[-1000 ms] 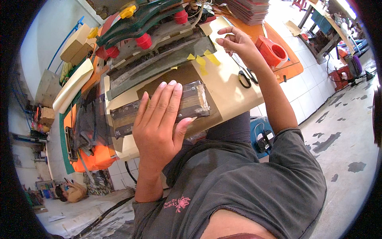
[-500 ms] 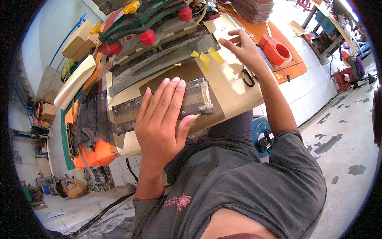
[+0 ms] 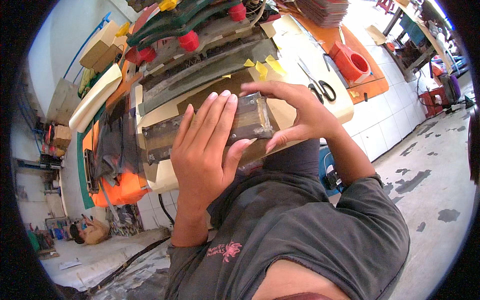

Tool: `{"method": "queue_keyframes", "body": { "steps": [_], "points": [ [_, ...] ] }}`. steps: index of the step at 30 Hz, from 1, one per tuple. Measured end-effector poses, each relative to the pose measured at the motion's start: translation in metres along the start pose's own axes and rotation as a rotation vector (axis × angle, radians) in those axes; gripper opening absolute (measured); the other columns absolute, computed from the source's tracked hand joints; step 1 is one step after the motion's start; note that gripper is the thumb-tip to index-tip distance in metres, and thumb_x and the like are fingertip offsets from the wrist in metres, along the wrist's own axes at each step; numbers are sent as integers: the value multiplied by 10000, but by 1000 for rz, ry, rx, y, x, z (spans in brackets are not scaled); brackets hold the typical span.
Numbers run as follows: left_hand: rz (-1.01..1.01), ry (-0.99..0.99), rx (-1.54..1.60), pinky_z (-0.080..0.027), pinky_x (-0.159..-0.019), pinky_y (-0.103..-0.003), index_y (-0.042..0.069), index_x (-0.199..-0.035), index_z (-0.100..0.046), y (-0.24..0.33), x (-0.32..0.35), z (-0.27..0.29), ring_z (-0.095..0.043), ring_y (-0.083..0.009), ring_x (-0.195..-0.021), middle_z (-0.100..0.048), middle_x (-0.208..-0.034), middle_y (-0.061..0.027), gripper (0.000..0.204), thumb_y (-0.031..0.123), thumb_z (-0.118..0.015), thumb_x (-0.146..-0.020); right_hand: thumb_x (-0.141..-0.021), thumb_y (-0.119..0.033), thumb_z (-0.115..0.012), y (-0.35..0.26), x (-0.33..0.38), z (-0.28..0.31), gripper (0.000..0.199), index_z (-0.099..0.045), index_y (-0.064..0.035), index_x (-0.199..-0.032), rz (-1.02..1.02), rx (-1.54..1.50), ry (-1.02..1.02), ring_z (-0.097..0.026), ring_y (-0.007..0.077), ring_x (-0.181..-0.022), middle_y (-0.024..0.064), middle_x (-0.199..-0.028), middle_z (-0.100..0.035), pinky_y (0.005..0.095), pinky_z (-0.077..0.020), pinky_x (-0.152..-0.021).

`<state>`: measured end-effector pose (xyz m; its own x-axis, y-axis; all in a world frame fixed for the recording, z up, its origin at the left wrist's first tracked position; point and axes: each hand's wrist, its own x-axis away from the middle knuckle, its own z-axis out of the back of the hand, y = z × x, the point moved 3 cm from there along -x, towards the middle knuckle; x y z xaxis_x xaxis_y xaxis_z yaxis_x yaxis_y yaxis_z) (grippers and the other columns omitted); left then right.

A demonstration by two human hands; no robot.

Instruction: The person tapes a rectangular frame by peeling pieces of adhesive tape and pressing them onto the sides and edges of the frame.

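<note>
A long dark bar (image 3: 250, 122) with a brownish lengthwise strip, small screws and a worn right end lies across the cream board (image 3: 161, 176). My left hand (image 3: 202, 137) rests flat on its middle, fingers stretched out and pressing nothing else. Curved around the bar's right end, my right hand (image 3: 300, 112) has thumb and fingers wide apart; whether it touches the bar, I cannot tell. Scissors with black handles (image 3: 325, 91) lie to the right of that hand. Small yellow scraps (image 3: 261, 70) lie beyond the bar, by a dark brown sheet (image 3: 201, 98).
At the back stands a green-armed device (image 3: 175, 25) with red knobs (image 3: 188, 41). A red ring-shaped holder (image 3: 350, 61) and a stack of brownish sheets (image 3: 322, 11) are at the right. Dark mesh cloth (image 3: 112, 135) hangs at the left. Another person (image 3: 92, 231) is far off at lower left.
My right hand has come left and nearer, from the far right of the board to the bar's right end. The scissors now show more fully. My left hand stays on the bar.
</note>
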<state>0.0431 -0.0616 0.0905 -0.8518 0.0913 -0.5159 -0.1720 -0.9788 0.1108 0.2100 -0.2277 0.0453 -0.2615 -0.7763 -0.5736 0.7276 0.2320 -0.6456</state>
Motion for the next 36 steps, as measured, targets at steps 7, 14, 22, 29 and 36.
{"method": "queue_keyframes", "body": {
  "steps": [7,14,22,29,36],
  "points": [
    [-9,7,-22,-394,-1213,-509,50,-1503,-611,0,-3,-2,-583,-321,-1419,-642,-1490,-138,615,416,-649,-1010,-662,-354,-1027,16,13,-5,931,-629,44,-1404,-176,-65,13,-748,293,-1177,170,-1245,-752,403,-569,-1066],
    [-4,-16,-22,-395,-1222,-536,71,-1534,-588,0,-7,-4,-563,-339,-1447,-620,-1531,-135,625,443,-616,-1032,-677,-311,-1022,22,18,-11,922,-602,45,-1416,-166,-84,71,-738,303,-1190,191,-1281,-736,402,-560,-1071],
    [-9,1,-54,-404,-1205,-512,67,-1516,-608,0,-10,-5,-585,-320,-1413,-639,-1494,-133,622,444,-630,-1021,-694,-345,-1016,33,23,-16,939,-583,45,-1431,-147,-86,96,-737,325,-1196,210,-1302,-731,408,-565,-1049],
    [-4,2,-65,-407,-1203,-507,82,-1505,-623,0,-9,-6,-592,-312,-1407,-648,-1485,-122,611,453,-627,-1019,-701,-242,-1014,32,23,-18,897,-585,46,-1434,-197,-124,67,-714,272,-1235,176,-1318,-716,409,-533,-1127],
    [18,-11,-25,-415,-1194,-512,93,-1490,-640,-2,-8,-2,-588,-308,-1418,-656,-1486,-108,603,442,-650,-999,-714,-359,-1003,29,23,-21,960,-553,26,-1469,-146,-212,94,-687,325,-1261,208,-1369,-687,430,-533,-1080]
  ]
}}
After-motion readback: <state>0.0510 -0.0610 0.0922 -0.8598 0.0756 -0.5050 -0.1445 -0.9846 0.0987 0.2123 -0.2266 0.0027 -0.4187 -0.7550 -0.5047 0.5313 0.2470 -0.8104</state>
